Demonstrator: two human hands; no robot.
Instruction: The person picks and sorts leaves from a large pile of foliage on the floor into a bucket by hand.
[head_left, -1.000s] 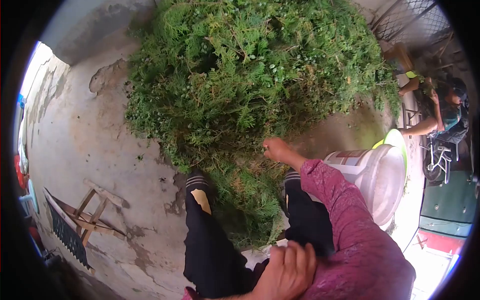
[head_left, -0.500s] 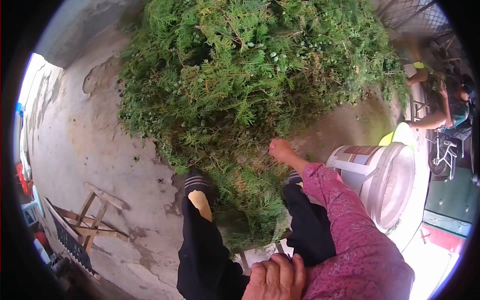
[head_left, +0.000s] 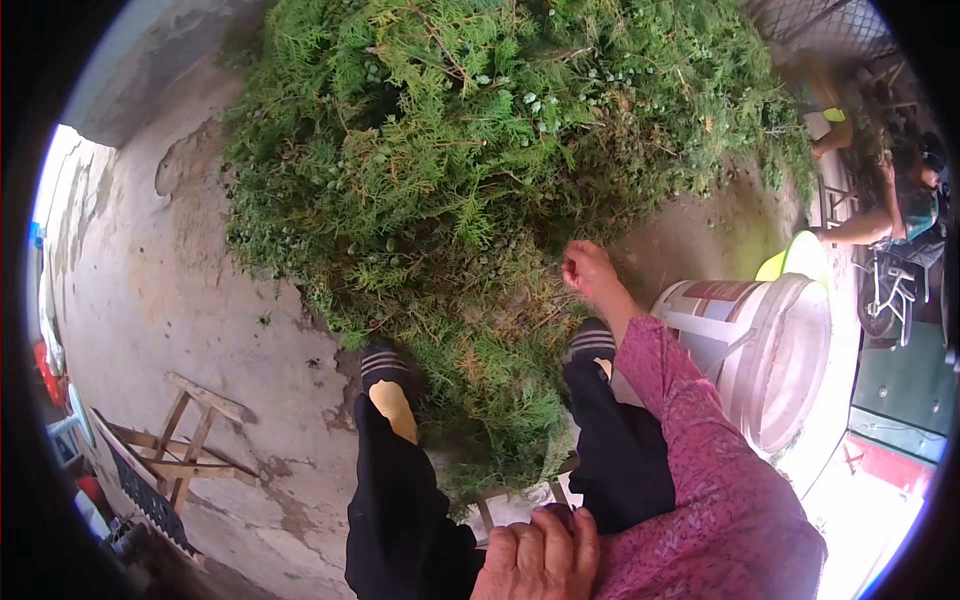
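Note:
A large heap of green leafy branches (head_left: 450, 190) with small pale cones fills the top and middle of the view and reaches down between the feet. My right hand (head_left: 590, 270), in a pink patterned sleeve, is over the heap's lower right edge with its fingers curled; whatever they may hold is too small to make out. My left hand (head_left: 540, 555) rests at the bottom centre near my lap, its fingers bent and pressed together around something hidden.
A white bucket (head_left: 755, 350) lies at the right beside a yellow-green object (head_left: 800, 258). Another person (head_left: 905, 215) sits at the far right. Wooden stools or frames (head_left: 195, 440) stand at the lower left. A bicycle (head_left: 885, 295) is at the right edge.
My right hand has moved up and to the right over the branches. My left hand has shifted slightly left in the view.

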